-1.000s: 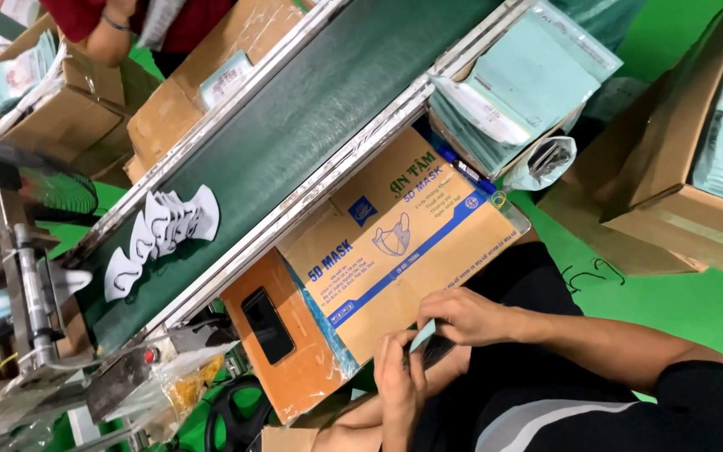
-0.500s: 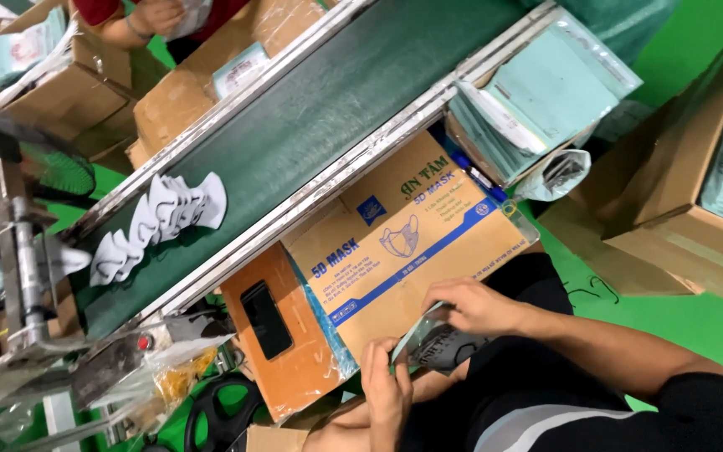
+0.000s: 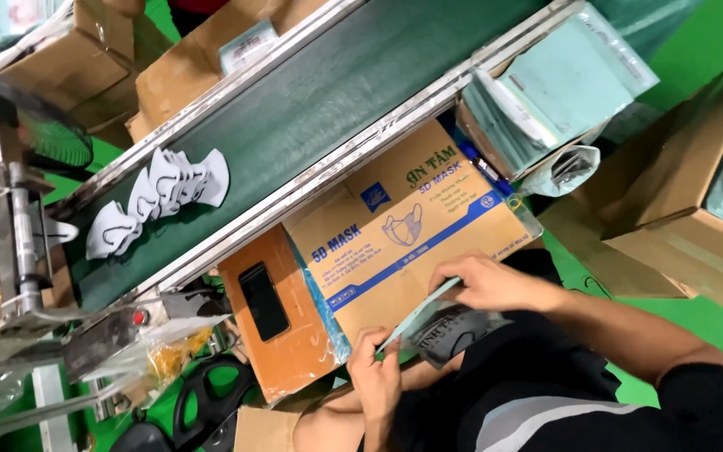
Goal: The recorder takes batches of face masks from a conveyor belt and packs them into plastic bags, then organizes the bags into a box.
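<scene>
Head view looks down on the person's lap, where both hands meet over a flat pale-green pouch [image 3: 420, 314] seen nearly edge-on. Left hand [image 3: 376, 377] is closed in a pinch, thumb and fingertips gripping the pouch's lower end; the other fingers curl in toward the palm. Right hand [image 3: 483, 280] is partly closed too, fingers bent over the pouch's upper end and resting on it, the thumb tucked underneath as far as can be told. Just below the pouch, against the dark clothing, lies a clear plastic packet [image 3: 453, 331] with a dark mask inside; whether the right hand also touches it is hard to tell from this angle.

The pouch hangs over the near edge of a flattened cardboard carton [image 3: 403, 243] printed in blue with a mask drawing, which lies along the near rail of the conveyor belt [image 3: 311, 117]. Beside the carton's left edge sits an orange board [image 3: 290, 335] with a black phone [image 3: 263, 300] on it. At the belt's far left end a cluster of white masks [image 3: 161, 197] lies overlapping. By the belt's right end, a stack of pale-green pouches [image 3: 546, 92] stands in an open box, well apart from the hands.
</scene>
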